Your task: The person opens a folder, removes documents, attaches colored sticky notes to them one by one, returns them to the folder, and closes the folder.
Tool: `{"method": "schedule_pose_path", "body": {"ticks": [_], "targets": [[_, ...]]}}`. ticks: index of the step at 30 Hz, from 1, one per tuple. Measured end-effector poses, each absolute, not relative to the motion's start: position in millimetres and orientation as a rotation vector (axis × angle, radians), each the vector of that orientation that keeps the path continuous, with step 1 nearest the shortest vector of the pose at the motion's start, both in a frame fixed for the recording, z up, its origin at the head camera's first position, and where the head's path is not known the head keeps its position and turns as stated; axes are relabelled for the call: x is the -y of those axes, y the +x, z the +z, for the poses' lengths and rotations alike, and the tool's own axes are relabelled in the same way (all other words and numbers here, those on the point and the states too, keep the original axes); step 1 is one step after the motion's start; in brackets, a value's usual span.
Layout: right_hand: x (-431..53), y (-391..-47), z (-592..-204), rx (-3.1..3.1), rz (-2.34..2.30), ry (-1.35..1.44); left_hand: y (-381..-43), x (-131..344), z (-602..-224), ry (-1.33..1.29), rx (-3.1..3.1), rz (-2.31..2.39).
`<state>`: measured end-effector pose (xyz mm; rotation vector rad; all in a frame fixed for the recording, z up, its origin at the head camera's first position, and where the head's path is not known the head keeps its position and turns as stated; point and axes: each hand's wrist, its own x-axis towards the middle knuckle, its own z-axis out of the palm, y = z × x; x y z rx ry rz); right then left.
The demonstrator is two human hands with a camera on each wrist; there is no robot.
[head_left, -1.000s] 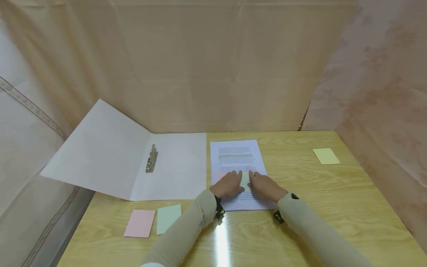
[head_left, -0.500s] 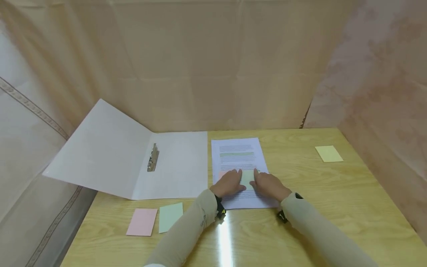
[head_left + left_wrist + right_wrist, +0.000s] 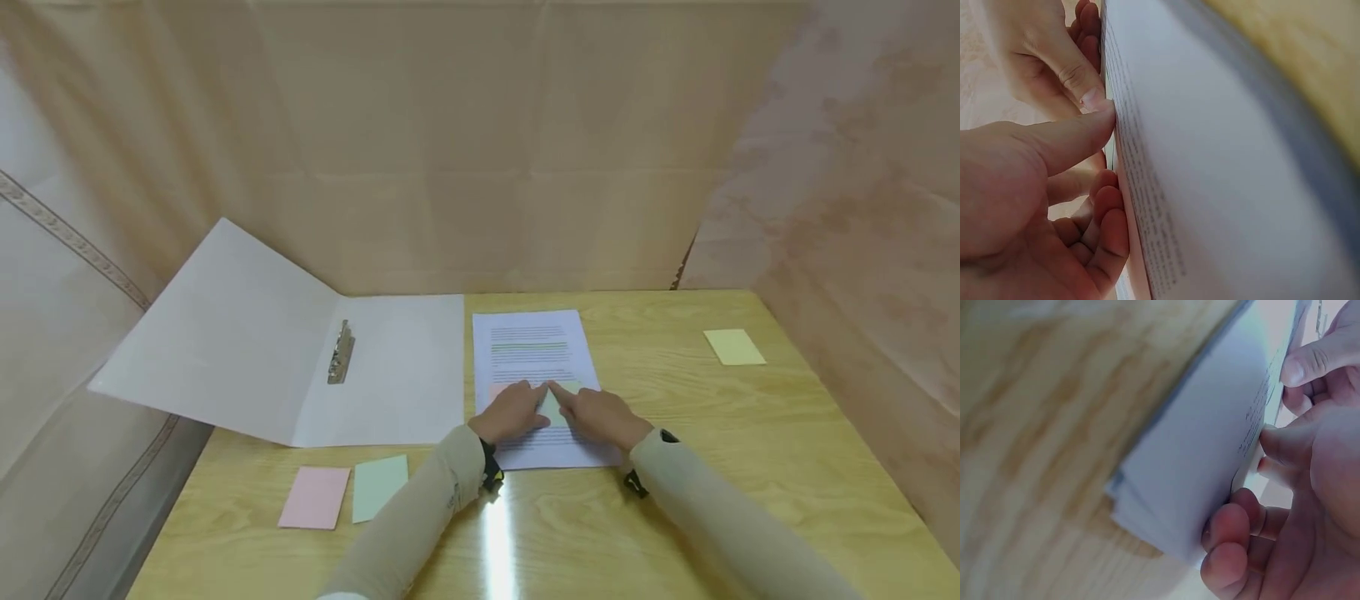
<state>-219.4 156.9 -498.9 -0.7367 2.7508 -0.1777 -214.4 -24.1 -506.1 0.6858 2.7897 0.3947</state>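
Printed sheets [image 3: 528, 333] lie stacked on the table, with green-highlighted lines near the top. On the top sheet is a light green sticky note [image 3: 553, 410], partly covered by both hands. A pink sticky note [image 3: 497, 389] shows behind the left hand. My left hand [image 3: 510, 412] rests on the page at the green note's left, thumb on the paper and the other fingers loosely bent. From the right, my right hand [image 3: 600, 415] presses an extended index finger on the note's upper part. In the head view the two index fingertips meet; the left wrist view shows the thumbs [image 3: 1082, 134] close together.
Left of the sheets a white folder [image 3: 405, 367] lies with its cover raised, a metal clip [image 3: 341, 354] inside. Nearer the front are a pink sticky pad [image 3: 315, 497] and a green sticky pad [image 3: 378, 486]. A yellow sticky pad [image 3: 735, 347] lies far right.
The right index finger first slid right along the green note's upper part, then came back left to the left index finger. The left hand has stayed in about the same place.
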Motion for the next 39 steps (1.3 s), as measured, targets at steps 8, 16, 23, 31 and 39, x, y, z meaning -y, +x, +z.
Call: {"method": "schedule_pose_path", "body": {"ticks": [8,16,23,31,39], "targets": [[-161.0,-218.2,-497.1,-2.752,-0.225,-0.585,-216.0,18.9,-499.5,0.696,-2.776,0.380],[-164.8,-214.5,-494.8,-2.734,-0.225,-0.480,-217.3,18.4,-504.2,0.695,-2.775,0.398],[-167.1,-214.3,-494.9,-2.769,-0.222,-0.509,-221.1,25.5,-505.0,0.693,-2.748,0.562],[-164.6,-216.3,-497.8,-2.766,-0.222,-0.503,-218.3,44.4,-501.7,0.569,-2.898,0.807],[-165.6,-217.0,-498.2,-2.759,-0.238,-0.467,-213.7,61.6,-493.2,0.236,-3.083,0.674]]}}
